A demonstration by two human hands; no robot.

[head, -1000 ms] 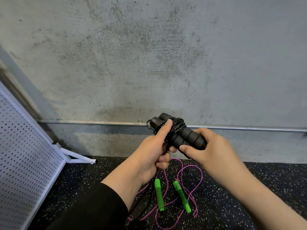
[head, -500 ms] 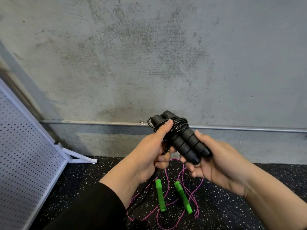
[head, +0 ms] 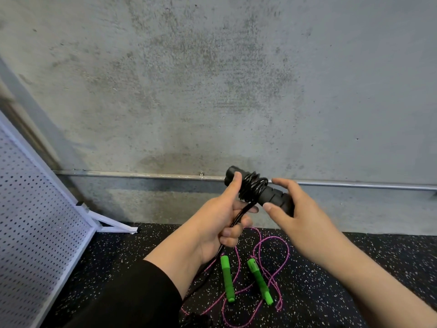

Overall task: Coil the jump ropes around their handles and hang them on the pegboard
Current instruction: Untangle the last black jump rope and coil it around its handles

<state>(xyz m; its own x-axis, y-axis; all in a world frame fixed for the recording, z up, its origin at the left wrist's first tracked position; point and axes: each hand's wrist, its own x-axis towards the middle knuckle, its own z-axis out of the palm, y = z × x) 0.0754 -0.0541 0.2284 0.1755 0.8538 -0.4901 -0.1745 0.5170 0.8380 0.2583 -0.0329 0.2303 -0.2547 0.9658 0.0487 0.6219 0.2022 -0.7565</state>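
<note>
Left of the black handles point(head: 272, 196), the white pegboard point(head: 35, 233) leans on its stand foot point(head: 113, 224) over the speckled floor point(head: 378, 256), well apart from both hands. Just left of the handles, the left hand point(head: 220, 223) now has its thumb laid flat against their upper end, where half a second ago the thumb hooked over the top, and its lower fingers curl round the loose black cord point(head: 238, 217) that drops from the coil point(head: 254, 188) past the black sleeve point(head: 123, 297). The handles themselves (two, pressed side by side, though only one face shows clearly) have rolled since then: they lie flatter and higher against the grey wall point(head: 212, 79), crossing in front of the metal pipe point(head: 354, 184). Right of the coil, the right hand point(head: 305, 221) has come up from under the handles to wrap their lower end, thumb in front and forefinger stretched along the top. Below the handles, the pink rope point(head: 286, 247) lies in loose loops on the floor with its two green handles point(head: 227, 278) side by side, partly screened by the left wrist.
</note>
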